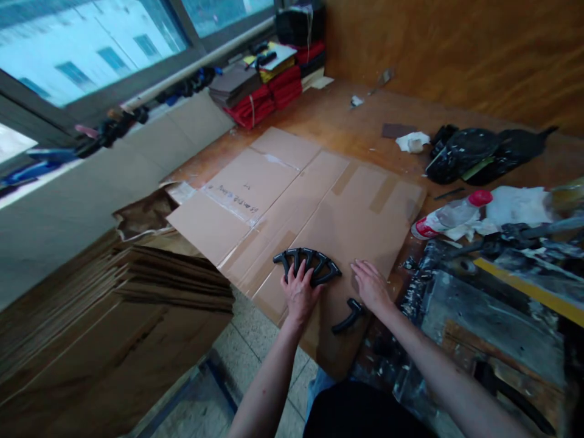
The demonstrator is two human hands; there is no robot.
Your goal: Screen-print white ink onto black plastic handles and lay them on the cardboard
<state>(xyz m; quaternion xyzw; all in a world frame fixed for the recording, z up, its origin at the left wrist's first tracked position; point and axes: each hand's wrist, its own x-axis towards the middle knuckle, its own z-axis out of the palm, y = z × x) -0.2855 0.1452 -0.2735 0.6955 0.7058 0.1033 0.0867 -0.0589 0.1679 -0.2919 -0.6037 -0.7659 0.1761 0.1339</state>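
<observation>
Several black T-shaped handles (323, 260) lie side by side in a fan on a flattened cardboard sheet (283, 201). My left hand (301, 293) rests over the near side of the fan, its fingers spread and touching the handles. To the right, my right hand (370, 285) lies low over the cardboard with fingers stretched out and nothing visible in it. A single black handle of the same shape (349, 316) sits apart from the fan, just below and left of my right hand.
Folded cardboard (150, 328) is stacked at the left. A plastic bottle with a red cap (451, 214) lies on the right, near black stained bags (483, 152). Paint-spattered metal equipment (497, 322) stands close to my right forearm. Red bundles (269, 97) sit beneath the window.
</observation>
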